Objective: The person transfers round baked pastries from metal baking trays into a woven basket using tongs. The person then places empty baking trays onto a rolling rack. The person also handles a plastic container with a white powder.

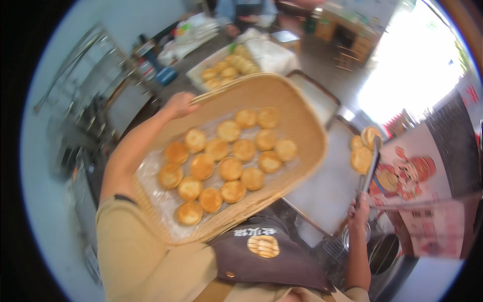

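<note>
A large woven basket [312, 131] is tilted across my front, lined with clear plastic. Several round golden-brown flatbreads [230, 168] lie spread over its bottom. My left hand [180, 105] grips the basket's far left rim, its arm running along the basket's left side. In my right hand [358, 212] is a pair of metal tongs [373, 168], pointing away from me. Their tips are at a small group of flatbreads [361, 158] at the far right corner of a pale metal baking tray [322, 196]. Whether the tongs pinch one of them I cannot tell.
Beyond the basket stands a white crate [195, 75] of more breads, partly under a white cloth [276, 58]. Another tray [317, 93] lies behind the first. A metal rack [108, 75] is at left. Someone in blue [246, 12] is at the far side.
</note>
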Available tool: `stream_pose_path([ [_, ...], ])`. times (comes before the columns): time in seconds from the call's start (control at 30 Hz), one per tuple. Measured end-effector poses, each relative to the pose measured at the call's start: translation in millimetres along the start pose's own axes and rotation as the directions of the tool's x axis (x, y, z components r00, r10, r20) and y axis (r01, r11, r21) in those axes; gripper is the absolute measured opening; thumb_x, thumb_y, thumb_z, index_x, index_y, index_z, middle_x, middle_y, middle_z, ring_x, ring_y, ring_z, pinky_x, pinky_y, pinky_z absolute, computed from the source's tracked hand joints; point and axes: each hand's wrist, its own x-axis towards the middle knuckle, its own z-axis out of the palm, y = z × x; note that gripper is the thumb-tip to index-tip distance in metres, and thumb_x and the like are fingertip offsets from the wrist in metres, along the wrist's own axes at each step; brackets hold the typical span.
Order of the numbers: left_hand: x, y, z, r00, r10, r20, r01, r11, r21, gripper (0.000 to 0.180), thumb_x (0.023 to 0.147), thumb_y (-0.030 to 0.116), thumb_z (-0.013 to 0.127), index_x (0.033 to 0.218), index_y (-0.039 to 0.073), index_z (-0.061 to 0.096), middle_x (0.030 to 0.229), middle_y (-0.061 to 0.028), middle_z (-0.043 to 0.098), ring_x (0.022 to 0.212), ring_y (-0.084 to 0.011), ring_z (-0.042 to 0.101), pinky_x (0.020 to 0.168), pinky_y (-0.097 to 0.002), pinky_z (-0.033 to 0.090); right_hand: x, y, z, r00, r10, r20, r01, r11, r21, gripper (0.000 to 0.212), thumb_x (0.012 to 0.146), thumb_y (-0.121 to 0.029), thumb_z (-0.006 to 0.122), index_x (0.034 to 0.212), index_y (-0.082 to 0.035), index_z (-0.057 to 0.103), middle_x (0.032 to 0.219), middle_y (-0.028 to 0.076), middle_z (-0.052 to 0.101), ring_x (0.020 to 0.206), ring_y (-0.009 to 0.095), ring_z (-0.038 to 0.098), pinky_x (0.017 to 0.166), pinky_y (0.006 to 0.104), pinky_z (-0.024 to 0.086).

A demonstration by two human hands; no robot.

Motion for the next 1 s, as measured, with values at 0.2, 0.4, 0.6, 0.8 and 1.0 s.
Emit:
stream_pose_path([
  [0.2,-0.8,-8.9,-5.8,0.996,-0.07,0.047,0.074,0.993,-0.088,0.045,0.087,0.046,0.064,0.088,0.002,0.074,0.084,-0.023,0.072,0.083,-0.0392,0.07,0.074,-0.0494,0.052,-97.3,-12.3,107.4,0.917,0.186,0.353,-0.09,0.959,-0.27,0.038,0.109,-0.04,0.054,0.124,-0.007,0.064,0.073,-0.001,0.053,0.049,0.004,0.039,0.041,0.0195,0.027],
  [0.4,-5.8,-4.9,-12.6,0.999,-0.04,0.031,0.044,0.989,-0.14,0.046,0.089,0.047,0.063,0.092,0.003,0.076,0.089,-0.0228,0.073,0.087,-0.0395,0.07,0.078,-0.0475,0.053,-164.8,44.6,231.5,0.628,0.615,0.476,-0.272,0.747,-0.606,0.029,0.109,-0.037,0.054,0.093,-0.012,0.054,0.073,0.0,0.053,0.052,0.008,0.042,0.044,0.0234,0.032],
  [0.6,-14.1,-1.3,-5.6,0.996,-0.055,0.071,0.063,0.992,-0.113,0.05,0.089,0.05,0.061,0.094,0.002,0.076,0.093,-0.0227,0.074,0.092,-0.0396,0.07,0.083,-0.0476,0.054,-232.3,142.1,342.6,0.382,0.736,0.559,-0.229,0.661,-0.715,0.036,0.107,-0.04,0.057,0.089,-0.009,0.055,0.073,0.0,0.05,0.053,0.009,0.039,0.046,0.0265,0.03],
  [0.8,-26.8,-1.5,2.1,0.997,-0.05,0.051,0.054,0.995,-0.082,0.052,0.087,0.052,0.06,0.095,0.003,0.077,0.096,-0.0228,0.074,0.095,-0.0397,0.07,0.085,-0.0471,0.054,-305.5,199.2,397.1,0.254,0.802,0.541,-0.289,0.597,-0.749,0.04,0.109,-0.044,0.051,0.091,-0.008,0.051,0.075,0.003,0.051,0.05,0.011,0.04,0.043,0.0282,0.032],
  [1.0,-32.5,-4.4,6.7,0.995,-0.045,0.092,0.052,0.996,-0.073,0.053,0.086,0.051,0.061,0.096,0.002,0.077,0.094,-0.0229,0.074,0.094,-0.0399,0.071,0.086,-0.0469,0.055,-316.4,178.6,362.1,0.145,0.839,0.524,-0.297,0.542,-0.786,0.043,0.109,-0.047,0.047,0.093,-0.007,0.049,0.076,0.004,0.05,0.048,0.012,0.039,0.042,0.0287,0.032],
])
